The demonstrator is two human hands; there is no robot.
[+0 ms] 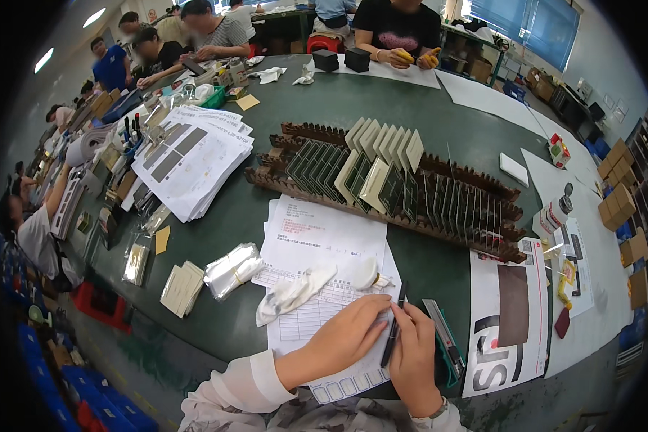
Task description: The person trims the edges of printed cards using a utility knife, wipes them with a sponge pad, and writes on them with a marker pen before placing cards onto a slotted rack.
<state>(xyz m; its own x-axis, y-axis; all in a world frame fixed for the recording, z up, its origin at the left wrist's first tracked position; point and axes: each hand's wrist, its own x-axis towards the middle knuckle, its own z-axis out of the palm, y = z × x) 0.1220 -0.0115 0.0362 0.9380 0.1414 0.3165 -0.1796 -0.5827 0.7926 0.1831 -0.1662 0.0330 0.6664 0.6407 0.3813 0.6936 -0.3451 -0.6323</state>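
Note:
Just above a printed form on the table, my hands meet at their fingertips. A slim black pen runs between them, with my right hand closed along its side. My left hand has its fingers bent and pressed together by the pen; whatever they pinch is hidden. Beyond the fingers lie a crumpled white glove and a small white rounded piece. Right of my right hand rests a green-edged utility knife.
A long brown slotted rack holds several dark and cream plates upright. Paper stacks, cream cards and a banded clear-wrapped bundle lie leftward. A white bottle stands right. Across the table, a person wears yellow finger covers.

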